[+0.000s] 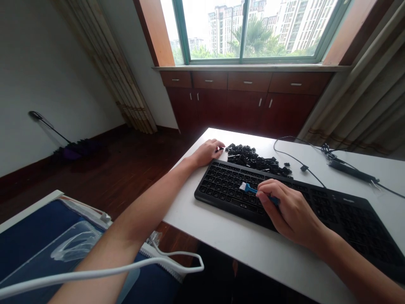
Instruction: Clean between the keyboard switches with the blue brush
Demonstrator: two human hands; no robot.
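Nearest me, a white cable (63, 277) snakes by. On the worktop (183, 207) lies a black keyboard (325, 203), a heap of keycaps (253, 159) just behind it. I see the right hand (289, 207) over the keyboard, the left hand (207, 153) beside the heap. The right grip clasps a blue brush (249, 188); at the left grip shows a black piece (219, 149), whether pinched, I can't tell.

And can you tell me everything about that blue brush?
The brush has a blue handle that looks like plastic and white bristles at one end. The right hand holds it by the handle, hiding part. It slants over the black keyboard, bristles toward the keyboard's left end. I can't tell whether they touch it.
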